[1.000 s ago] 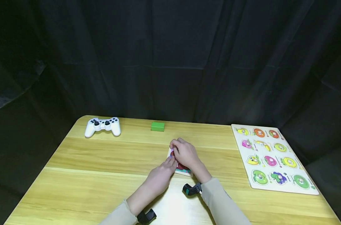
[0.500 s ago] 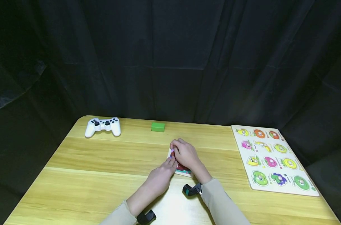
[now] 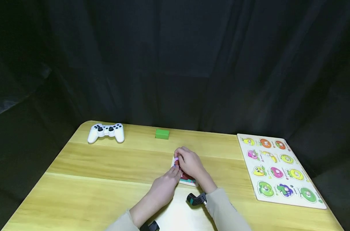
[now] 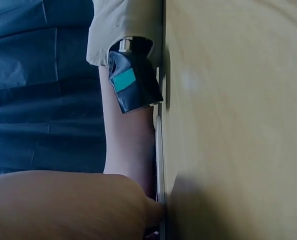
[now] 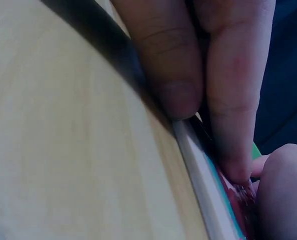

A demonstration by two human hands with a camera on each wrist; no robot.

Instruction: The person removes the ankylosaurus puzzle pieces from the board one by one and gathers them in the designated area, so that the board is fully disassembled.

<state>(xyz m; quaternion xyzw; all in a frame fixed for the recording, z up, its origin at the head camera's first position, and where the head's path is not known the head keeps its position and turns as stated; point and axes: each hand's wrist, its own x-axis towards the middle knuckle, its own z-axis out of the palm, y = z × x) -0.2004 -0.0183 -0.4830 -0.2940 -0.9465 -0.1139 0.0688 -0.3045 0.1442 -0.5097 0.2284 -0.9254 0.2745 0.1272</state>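
A small flat picture board (image 3: pixel 188 182), with red and teal print and a pale rim, lies on the table beneath both hands. My left hand (image 3: pixel 164 189) reaches across its left side, fingers fairly straight and fingertips resting on the picture. Over the far and right part, my right hand (image 3: pixel 191 163) has bent fingers with the tips down on the board. In the right wrist view, one right fingertip (image 5: pixel 181 102) sits at the board's edge and another finger presses on the print. I cannot tell whether the right hand pinches a piece; its hand covers that spot.
On the wooden table (image 3: pixel 105 170), a white game controller (image 3: pixel 106 132) lies at the far left. A green block (image 3: pixel 162 134) stands behind the hands. A fruit peg puzzle board (image 3: pixel 281 170) lies at the right. Dark curtains (image 3: pixel 175 64) hang behind the table.
The head view has tilted slightly upward, so the table sits a little lower in it. Both hands keep almost the same places on the picture board.
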